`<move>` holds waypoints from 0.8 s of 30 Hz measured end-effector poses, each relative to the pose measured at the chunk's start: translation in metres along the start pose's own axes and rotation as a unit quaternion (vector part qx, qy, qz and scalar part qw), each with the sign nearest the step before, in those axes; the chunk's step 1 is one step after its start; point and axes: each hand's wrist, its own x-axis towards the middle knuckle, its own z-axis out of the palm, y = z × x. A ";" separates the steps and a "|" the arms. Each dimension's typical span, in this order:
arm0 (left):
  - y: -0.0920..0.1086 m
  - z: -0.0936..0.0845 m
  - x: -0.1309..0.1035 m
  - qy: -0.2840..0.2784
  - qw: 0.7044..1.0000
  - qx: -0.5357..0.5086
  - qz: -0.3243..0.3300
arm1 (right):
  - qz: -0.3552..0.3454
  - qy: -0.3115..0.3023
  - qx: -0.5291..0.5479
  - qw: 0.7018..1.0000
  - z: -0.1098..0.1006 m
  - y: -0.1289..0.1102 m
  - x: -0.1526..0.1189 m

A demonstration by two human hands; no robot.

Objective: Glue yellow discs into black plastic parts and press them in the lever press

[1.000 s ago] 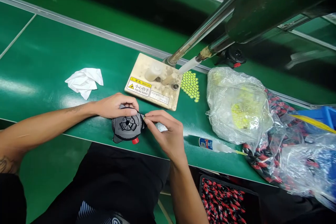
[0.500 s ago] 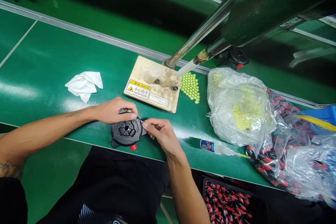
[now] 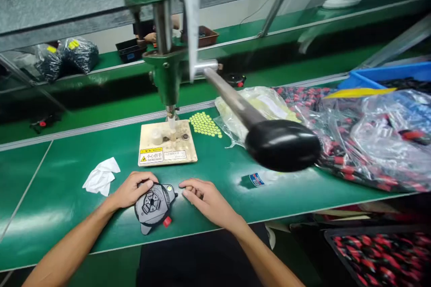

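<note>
My left hand point(image 3: 136, 190) is closed around the upper left edge of a round grey-and-black base point(image 3: 153, 208), which lies on the green bench. A red knob point(image 3: 167, 221) sticks out at the base's lower right. On its upper right lug sits a small yellow-green disc point(image 3: 169, 188), like a bubble level vial. Just right of that lug, my right hand point(image 3: 210, 199) hovers with its thumb and index finger slightly apart and the other fingers curled. Nothing shows between them. Many similar yellow-green discs point(image 3: 205, 124) lie in a patch farther back.
A green lever press has a cream base plate point(image 3: 166, 143); its black knob point(image 3: 283, 145) juts forward at right. White tissue point(image 3: 101, 176) lies left. A small blue-labelled bottle point(image 3: 256, 180) is partly hidden. Plastic bags point(image 3: 370, 139) of red-and-black parts and a blue bin point(image 3: 397, 74) stand right.
The view has tilted up, bringing the press into sight. My right hand has come away from the base's lug, where the yellow-green disc now shows. My left hand still holds the base.
</note>
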 end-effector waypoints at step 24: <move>0.061 0.042 -0.043 0.306 0.916 -0.181 -0.184 | -0.126 0.128 -0.077 0.981 -0.016 0.020 -0.033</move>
